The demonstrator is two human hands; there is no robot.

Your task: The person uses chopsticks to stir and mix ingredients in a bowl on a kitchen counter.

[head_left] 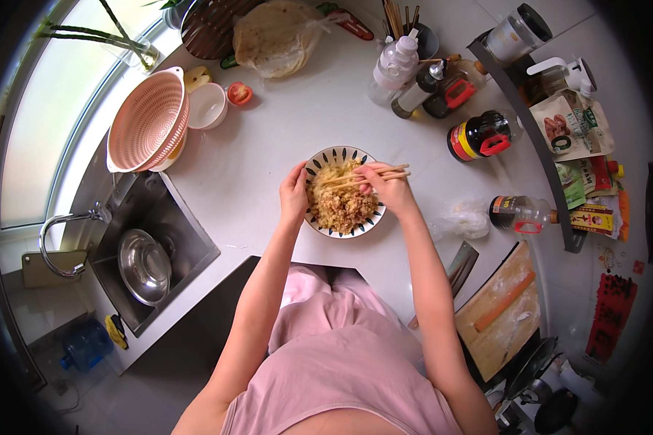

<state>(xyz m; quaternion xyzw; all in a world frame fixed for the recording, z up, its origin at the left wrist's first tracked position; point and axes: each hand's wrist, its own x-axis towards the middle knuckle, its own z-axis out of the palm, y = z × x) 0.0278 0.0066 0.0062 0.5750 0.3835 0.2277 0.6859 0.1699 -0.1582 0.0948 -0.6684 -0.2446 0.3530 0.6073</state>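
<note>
A white plate (pixel 342 234) with dark leaf-shaped marks around its rim sits on the pale counter in front of me. Heaped on it is a crumbly food mixture (pixel 340 206), yellowish at the far side and browner towards me. My left hand (pixel 294 191) grips the plate's left rim. In my right hand (pixel 387 187) is a pair of wooden chopsticks (pixel 342 179), held over the right of the plate with the tips in the yellow part of the mixture.
Left are a steel sink (pixel 196 255) with a metal bowl (pixel 141 266), a pink colander (pixel 147 119), a white bowl (pixel 207 107) and half a tomato (pixel 239 93). Several sauce bottles (pixel 479 136) stand right. Nearer me lie a cleaver (pixel 461 263) and a wooden board (pixel 500 321) with a rolling pin (pixel 505 302).
</note>
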